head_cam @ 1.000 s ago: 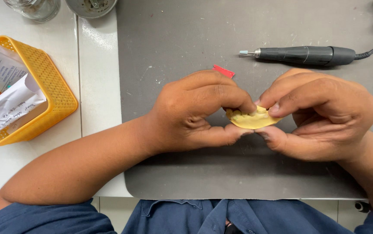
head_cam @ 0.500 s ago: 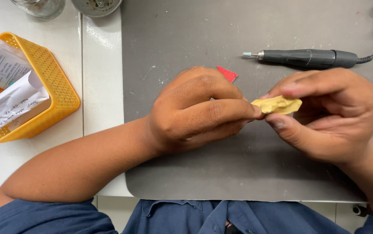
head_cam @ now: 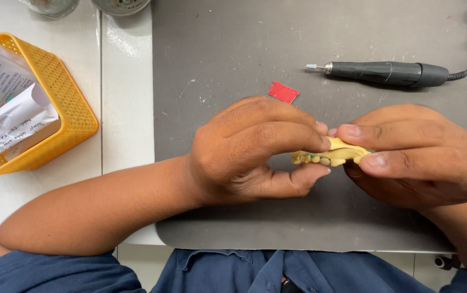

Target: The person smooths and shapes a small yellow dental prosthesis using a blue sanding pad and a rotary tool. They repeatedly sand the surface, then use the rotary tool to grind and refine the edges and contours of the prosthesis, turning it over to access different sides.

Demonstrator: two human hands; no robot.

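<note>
Both of my hands hold a small yellow dental cast (head_cam: 332, 154) with a row of teeth showing along its lower edge. It hangs just above a grey mat (head_cam: 228, 59). My left hand (head_cam: 255, 152) pinches its left end between forefinger and thumb. My right hand (head_cam: 418, 154) grips its right end, fingers on top and thumb below. Most of the cast is hidden between the fingers.
A black rotary handpiece (head_cam: 388, 72) with a cord lies on the mat beyond my right hand. A small red square (head_cam: 283, 91) lies near my left knuckles. A yellow mesh basket (head_cam: 65, 108) with folded papers (head_cam: 11, 116) stands at left. Two jars sit at the top edge.
The cast has been turned in my fingers, so its teeth now show along the lower edge. My hands sit slightly apart compared with a second ago.
</note>
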